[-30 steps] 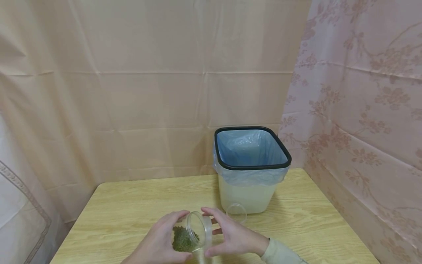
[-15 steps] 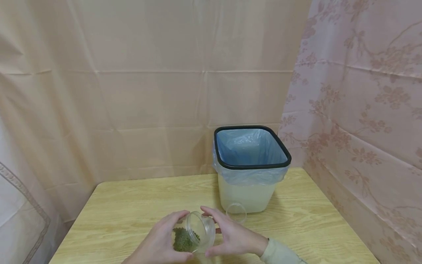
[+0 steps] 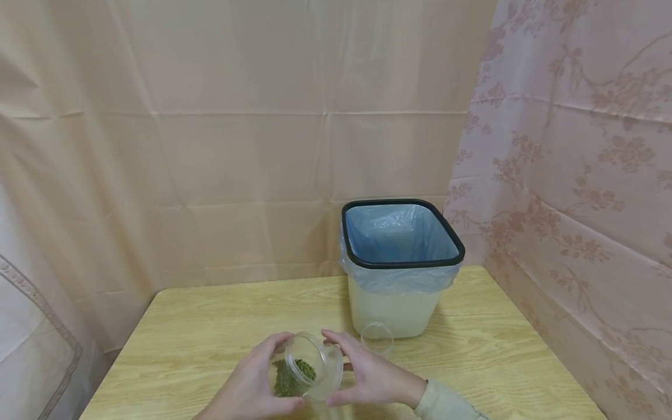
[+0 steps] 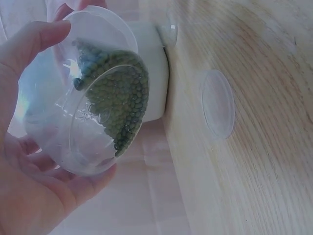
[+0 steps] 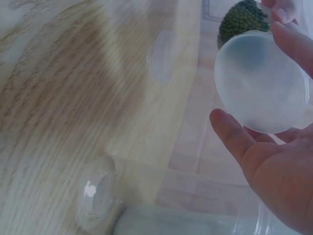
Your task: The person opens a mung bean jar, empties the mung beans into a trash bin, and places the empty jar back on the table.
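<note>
My left hand [image 3: 249, 382] grips a clear plastic jar [image 4: 85, 149] of green mung beans [image 4: 115, 95]. The jar is tilted, and its mouth faces up and to the right. In my right hand [image 3: 378, 376] is a round translucent lid [image 5: 261, 83], held by its edge between thumb and fingers. The lid [image 3: 332, 379] stands right beside the jar's mouth; whether the two touch I cannot tell. Several fingers of both hands are hidden behind the jar and lid.
Beyond my right hand a clear jar [image 3: 377, 344] stands on the wooden table [image 3: 236, 315], before a bin [image 3: 394, 309] with a blue liner and black rim. A flat clear lid [image 4: 218, 105] lies on the table below the hands. Curtains hang behind and at both sides.
The held jar has turned slightly upward and shifted left, so the beans show through its mouth. The lid and jar overlap less. My right hand has hardly moved.
</note>
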Motion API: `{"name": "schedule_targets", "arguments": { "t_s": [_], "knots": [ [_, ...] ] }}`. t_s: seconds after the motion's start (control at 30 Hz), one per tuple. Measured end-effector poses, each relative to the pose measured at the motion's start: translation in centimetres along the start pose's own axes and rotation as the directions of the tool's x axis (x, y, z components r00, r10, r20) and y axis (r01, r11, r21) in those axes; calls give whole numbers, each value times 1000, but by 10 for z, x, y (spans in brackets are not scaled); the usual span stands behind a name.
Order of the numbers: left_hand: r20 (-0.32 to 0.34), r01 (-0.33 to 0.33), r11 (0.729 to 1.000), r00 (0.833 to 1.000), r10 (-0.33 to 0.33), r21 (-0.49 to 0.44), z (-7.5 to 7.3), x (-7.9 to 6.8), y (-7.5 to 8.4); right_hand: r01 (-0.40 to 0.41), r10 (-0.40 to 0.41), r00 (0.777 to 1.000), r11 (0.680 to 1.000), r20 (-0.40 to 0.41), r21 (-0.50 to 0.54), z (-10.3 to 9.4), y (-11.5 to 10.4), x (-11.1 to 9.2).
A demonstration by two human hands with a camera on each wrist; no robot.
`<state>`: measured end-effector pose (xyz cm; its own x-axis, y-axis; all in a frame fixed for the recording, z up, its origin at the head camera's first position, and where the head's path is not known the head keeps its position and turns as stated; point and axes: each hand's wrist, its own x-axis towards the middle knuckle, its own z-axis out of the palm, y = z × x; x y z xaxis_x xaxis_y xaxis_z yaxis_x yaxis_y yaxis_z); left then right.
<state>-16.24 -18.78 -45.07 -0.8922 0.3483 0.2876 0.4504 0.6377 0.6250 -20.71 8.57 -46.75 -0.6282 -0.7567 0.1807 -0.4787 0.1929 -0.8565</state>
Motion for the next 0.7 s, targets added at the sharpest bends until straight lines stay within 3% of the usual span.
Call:
{"name": "schedule_targets", "arguments": {
  "t_s": [0.3, 0.7],
  "knots": [
    [-28, -8, 1000, 1000, 8, 2, -1, -1, 1, -52, 53, 999, 998, 12, -44, 3, 5, 0],
    [-36, -11, 1000, 999, 11, 5, 1, -1, -1, 38, -31, 999, 976, 36, -215, 17, 24, 1]
  ]
}}
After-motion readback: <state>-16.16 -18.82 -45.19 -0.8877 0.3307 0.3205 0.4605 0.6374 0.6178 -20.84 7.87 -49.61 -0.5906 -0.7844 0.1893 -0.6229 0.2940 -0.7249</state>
